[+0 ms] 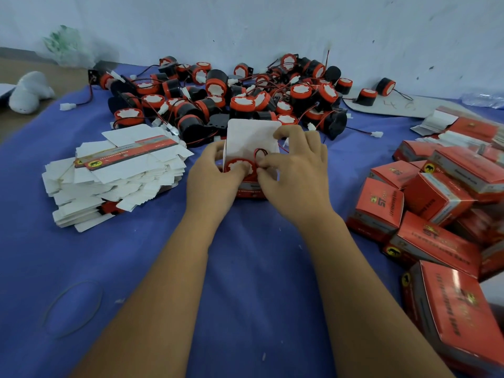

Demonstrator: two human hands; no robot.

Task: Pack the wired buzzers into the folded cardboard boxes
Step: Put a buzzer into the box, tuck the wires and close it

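Head view — round red buzzer (pixel 239 165) inside open cardboard box (pixel 252 137)

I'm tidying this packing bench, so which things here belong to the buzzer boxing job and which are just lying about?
Job:
open box, held by left hand and right hand
buzzer inside it
loose buzzers
flat cartons
packed boxes

Lying about:
rubber band
plastic bag
white plush toy
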